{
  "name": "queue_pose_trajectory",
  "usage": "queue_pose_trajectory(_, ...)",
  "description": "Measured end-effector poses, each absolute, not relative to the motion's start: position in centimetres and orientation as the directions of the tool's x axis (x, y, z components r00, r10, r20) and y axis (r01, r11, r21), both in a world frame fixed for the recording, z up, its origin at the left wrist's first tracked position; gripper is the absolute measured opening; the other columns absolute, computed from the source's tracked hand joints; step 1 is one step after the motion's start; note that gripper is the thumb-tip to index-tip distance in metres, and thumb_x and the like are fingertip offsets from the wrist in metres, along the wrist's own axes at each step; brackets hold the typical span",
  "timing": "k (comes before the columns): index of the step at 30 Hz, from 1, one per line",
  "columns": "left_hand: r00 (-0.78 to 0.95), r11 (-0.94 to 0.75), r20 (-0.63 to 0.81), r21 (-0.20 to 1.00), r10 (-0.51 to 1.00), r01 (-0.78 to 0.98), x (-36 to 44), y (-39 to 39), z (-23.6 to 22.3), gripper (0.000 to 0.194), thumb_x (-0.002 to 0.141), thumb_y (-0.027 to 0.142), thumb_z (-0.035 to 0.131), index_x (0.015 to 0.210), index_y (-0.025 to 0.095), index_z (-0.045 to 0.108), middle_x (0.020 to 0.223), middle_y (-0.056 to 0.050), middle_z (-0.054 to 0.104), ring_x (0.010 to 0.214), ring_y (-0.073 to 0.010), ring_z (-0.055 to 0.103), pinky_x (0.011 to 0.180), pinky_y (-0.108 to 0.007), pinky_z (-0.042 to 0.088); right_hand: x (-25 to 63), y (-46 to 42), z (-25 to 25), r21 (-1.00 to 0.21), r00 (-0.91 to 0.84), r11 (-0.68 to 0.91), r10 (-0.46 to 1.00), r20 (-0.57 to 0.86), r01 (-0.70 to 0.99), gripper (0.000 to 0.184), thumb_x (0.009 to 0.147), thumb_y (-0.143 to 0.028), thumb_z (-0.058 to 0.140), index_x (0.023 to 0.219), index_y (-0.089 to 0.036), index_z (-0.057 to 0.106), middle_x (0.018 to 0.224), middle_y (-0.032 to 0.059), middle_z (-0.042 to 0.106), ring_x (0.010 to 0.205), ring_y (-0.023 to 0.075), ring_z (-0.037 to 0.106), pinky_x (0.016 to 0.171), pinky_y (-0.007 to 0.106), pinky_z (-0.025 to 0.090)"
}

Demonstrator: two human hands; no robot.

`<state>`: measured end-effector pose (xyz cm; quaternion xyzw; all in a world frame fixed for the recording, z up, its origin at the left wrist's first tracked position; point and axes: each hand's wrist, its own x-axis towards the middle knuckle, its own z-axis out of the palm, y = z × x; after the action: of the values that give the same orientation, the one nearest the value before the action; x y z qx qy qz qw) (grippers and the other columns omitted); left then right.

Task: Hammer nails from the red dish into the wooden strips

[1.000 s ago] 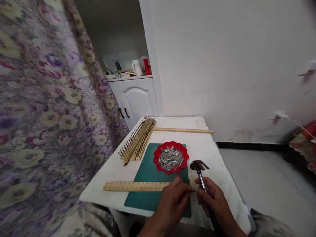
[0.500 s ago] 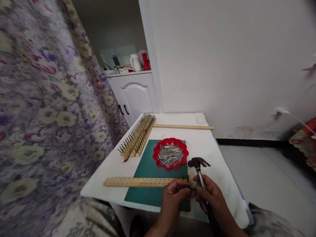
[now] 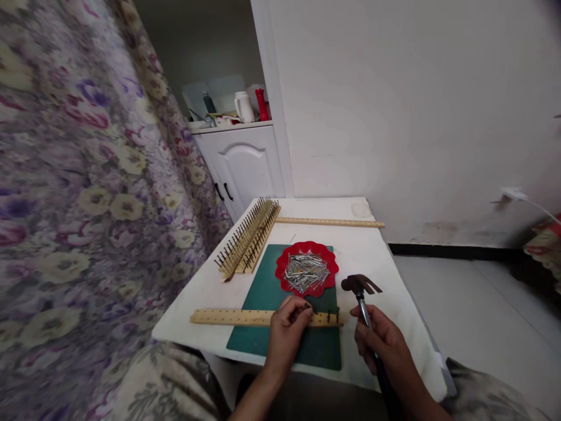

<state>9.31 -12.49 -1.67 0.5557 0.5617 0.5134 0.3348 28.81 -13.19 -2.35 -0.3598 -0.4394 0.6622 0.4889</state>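
My left hand (image 3: 287, 330) is over the drilled wooden strip (image 3: 236, 317), thumb and forefinger pinched on a small dark nail (image 3: 309, 306). The fingers hide part of the strip. A few dark nails (image 3: 332, 314) stand upright at the strip's right end. In my right hand (image 3: 383, 339) is a claw hammer (image 3: 363, 292), gripped by the handle with its head up, to the right of the strip and apart from it. Behind the strip, a red scalloped dish (image 3: 280, 270) holds many silvery nails (image 3: 305, 272).
A green mat (image 3: 258, 292) lies under the dish and strip on the white-covered table (image 3: 197, 292). At the back left are wooden strips full of upright nails (image 3: 249, 240). Another drilled strip (image 3: 333, 222) lies along the far edge. A floral curtain (image 3: 87, 204) hangs on the left.
My left hand has moved left along the strip, away from my right hand, with the nail between its fingers. My right hand and the hammer have shifted slightly right.
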Motion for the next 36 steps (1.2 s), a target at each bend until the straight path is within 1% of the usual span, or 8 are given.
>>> queue_pose_trajectory(2, -0.094, -0.188, 0.239, 0.906, 0.966, 0.379, 9.1, -12.0, -2.0, 0.012, 0.08, 0.026, 0.057, 0.074, 0.017, 0.063, 0.077, -0.001, 0.057, 0.072, -0.0144, 0.053, 0.065, -0.022, 0.04, 28.8, -13.2, -2.1, -0.937, -0.259, -0.137, 0.964, -0.052, -0.321, 0.029, 0.083, -0.042, 0.059, 0.098, -0.02, 0.047, 0.051, -0.0093, 0.052, 0.029, 0.0014, 0.031, 0.031, 0.012, 0.021)
queue_pose_trajectory(4, -0.051, -0.214, 0.262, 0.873, 0.964, 0.437, 9.3, -11.7, -2.5, 0.012, 0.081, 0.023, 0.055, 0.075, 0.017, 0.063, 0.078, -0.001, 0.059, 0.074, -0.015, 0.055, 0.066, -0.023, 0.041, 28.7, -13.3, -1.9, -0.94, -0.264, -0.138, 0.963, -0.054, -0.311, 0.029, 0.082, -0.042, 0.06, 0.097, -0.02, 0.047, 0.05, -0.0097, 0.051, 0.03, 0.002, 0.031, 0.03, 0.012, 0.021)
queue_pose_trajectory(13, 0.03, -0.258, 0.293, 0.784, 0.956, 0.565, 9.6, -11.4, -3.0, 0.013, 0.082, 0.019, 0.054, 0.073, 0.018, 0.064, 0.077, -0.002, 0.06, 0.075, -0.0158, 0.056, 0.068, -0.024, 0.041, 28.6, -13.3, -2.0, -0.948, -0.278, -0.154, 0.958, -0.075, -0.277, 0.033, 0.08, -0.046, 0.061, 0.094, -0.02, 0.047, 0.049, -0.0092, 0.052, 0.03, 0.0037, 0.032, 0.029, 0.013, 0.022)
queue_pose_trajectory(19, 0.045, -0.278, 0.31, 0.766, 0.95, 0.579, 9.7, -11.3, -3.6, 0.012, 0.082, 0.018, 0.054, 0.075, 0.019, 0.063, 0.077, -0.002, 0.06, 0.074, -0.0148, 0.056, 0.065, -0.023, 0.04, 28.4, -13.7, -1.0, -0.932, -0.348, -0.184, 0.935, -0.068, -0.312, 0.028, 0.085, -0.044, 0.056, 0.096, -0.019, 0.048, 0.051, -0.0084, 0.053, 0.029, 0.0029, 0.032, 0.029, 0.014, 0.02)
queue_pose_trajectory(22, 0.049, -0.279, 0.308, 0.771, 0.95, 0.572, 9.7, -11.2, -3.9, 0.01, 0.08, 0.016, 0.055, 0.075, 0.019, 0.063, 0.076, -0.001, 0.06, 0.073, -0.0141, 0.056, 0.064, -0.022, 0.039, 27.9, -14.4, -0.2, -0.92, -0.381, -0.211, 0.922, -0.075, -0.33, 0.024, 0.089, -0.04, 0.05, 0.098, -0.018, 0.05, 0.052, -0.0067, 0.055, 0.03, 0.0039, 0.035, 0.029, 0.014, 0.02)
queue_pose_trajectory(26, 0.041, -0.267, 0.297, 0.781, 0.954, 0.565, 9.6, -11.1, -4.0, 0.013, 0.079, 0.014, 0.054, 0.071, 0.018, 0.062, 0.074, 0.0, 0.059, 0.069, -0.0129, 0.055, 0.062, -0.021, 0.037, 26.6, -15.3, 0.0, -0.925, -0.424, -0.235, 0.901, -0.092, -0.298, 0.024, 0.09, -0.038, 0.047, 0.097, -0.016, 0.051, 0.051, -0.0056, 0.058, 0.028, 0.0038, 0.037, 0.029, 0.014, 0.019)
queue_pose_trajectory(31, 0.039, -0.254, 0.282, 0.784, 0.959, 0.567, 9.5, -10.9, -4.4, 0.013, 0.076, 0.012, 0.053, 0.069, 0.018, 0.061, 0.074, 0.001, 0.058, 0.068, -0.012, 0.054, 0.06, -0.02, 0.035, 25.0, -15.7, -0.4, -0.932, -0.393, -0.252, 0.909, -0.136, -0.26, 0.028, 0.086, -0.043, 0.05, 0.094, -0.016, 0.05, 0.046, -0.0068, 0.057, 0.025, 0.0038, 0.034, 0.028, 0.014, 0.016)
queue_pose_trajectory(36, 0.025, -0.242, 0.28, 0.78, 0.96, 0.576, 9.5, -10.8, -4.8, 0.012, 0.076, 0.014, 0.052, 0.067, 0.019, 0.06, 0.071, 0.002, 0.056, 0.067, -0.0119, 0.053, 0.057, -0.02, 0.033, 24.6, -15.8, 0.1, -0.932, -0.362, -0.241, 0.922, -0.134, -0.27, 0.03, 0.085, -0.046, 0.051, 0.094, -0.017, 0.051, 0.046, -0.007, 0.058, 0.024, 0.0042, 0.033, 0.029, 0.015, 0.015)
